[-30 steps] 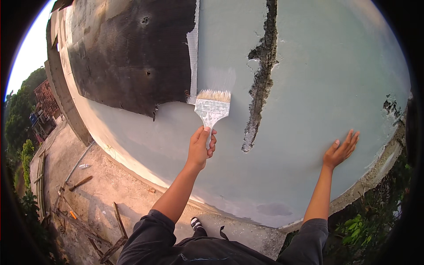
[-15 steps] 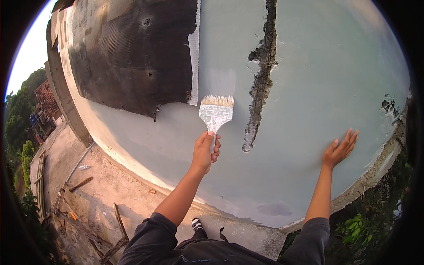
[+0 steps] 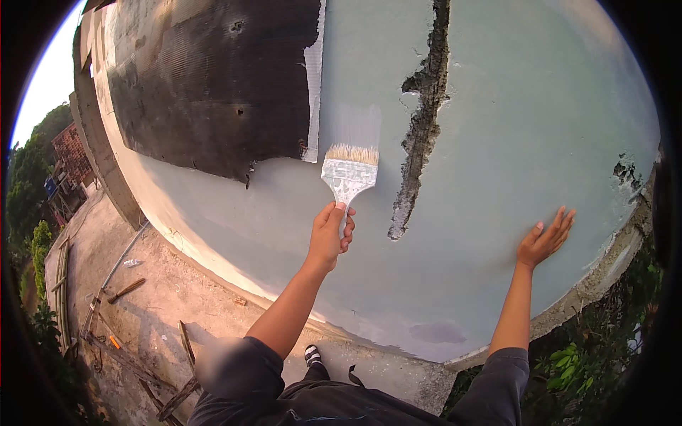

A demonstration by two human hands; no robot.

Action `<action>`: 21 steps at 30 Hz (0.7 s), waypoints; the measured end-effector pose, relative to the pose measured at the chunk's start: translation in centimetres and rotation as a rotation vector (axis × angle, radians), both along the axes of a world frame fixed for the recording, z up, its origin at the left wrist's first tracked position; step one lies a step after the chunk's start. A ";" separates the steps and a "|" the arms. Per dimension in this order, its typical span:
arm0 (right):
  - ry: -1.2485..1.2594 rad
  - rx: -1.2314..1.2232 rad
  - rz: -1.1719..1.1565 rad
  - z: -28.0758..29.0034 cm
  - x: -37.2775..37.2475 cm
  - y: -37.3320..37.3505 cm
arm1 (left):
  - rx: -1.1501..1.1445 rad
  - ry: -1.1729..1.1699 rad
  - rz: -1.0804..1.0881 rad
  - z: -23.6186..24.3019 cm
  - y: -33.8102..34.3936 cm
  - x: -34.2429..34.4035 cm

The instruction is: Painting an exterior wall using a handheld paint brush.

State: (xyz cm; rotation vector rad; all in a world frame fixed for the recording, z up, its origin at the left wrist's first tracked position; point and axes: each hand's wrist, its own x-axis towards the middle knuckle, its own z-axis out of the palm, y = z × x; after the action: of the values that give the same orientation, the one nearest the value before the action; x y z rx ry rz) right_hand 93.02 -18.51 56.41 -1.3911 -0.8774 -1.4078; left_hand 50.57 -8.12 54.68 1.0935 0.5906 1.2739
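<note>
My left hand is wrapped round the handle of a wide, paint-smeared paintbrush. Its pale bristles point up and lie against a light grey-green wall. A whitish wet-looking patch shows on the wall just above the bristle tips. To the right of the brush a rough, dark crack runs down the plaster. My right hand rests on the wall farther right, fingers stretched out, holding nothing.
A dark, torn-edged panel covers the wall at upper left. On the concrete floor lie wooden sticks, a short brush-like stick and a long thin pipe. Green plants grow beyond the wall's edge at lower right.
The view has shifted slightly. The brush stays against nearly the same part of the wall, just below the whitish patch. My right hand stays in place on the wall.
</note>
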 end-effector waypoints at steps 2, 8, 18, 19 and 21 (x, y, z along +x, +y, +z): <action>-0.002 -0.002 0.000 -0.1 0.0 0.0 | -0.095 0.042 0.001 -1.4 -1.3 -0.5; 0.001 -0.006 0.008 0.1 -0.1 0.0 | 0.048 -0.003 0.028 3.4 -0.8 -0.2; 0.006 -0.003 0.006 -0.1 -0.2 0.2 | -0.038 0.038 0.018 -1.1 0.1 -1.0; 0.002 -0.001 0.004 -0.1 0.0 0.1 | -0.037 0.039 0.013 -1.7 -0.4 -1.2; 0.006 -0.004 0.004 0.0 -0.1 0.1 | -0.070 0.024 0.014 -2.2 -1.2 -1.9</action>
State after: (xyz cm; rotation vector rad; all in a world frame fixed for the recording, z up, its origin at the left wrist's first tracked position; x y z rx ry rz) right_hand 92.93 -18.40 56.41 -1.3950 -0.8789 -1.3983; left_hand 48.65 -9.34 52.51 1.0499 0.6572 1.2450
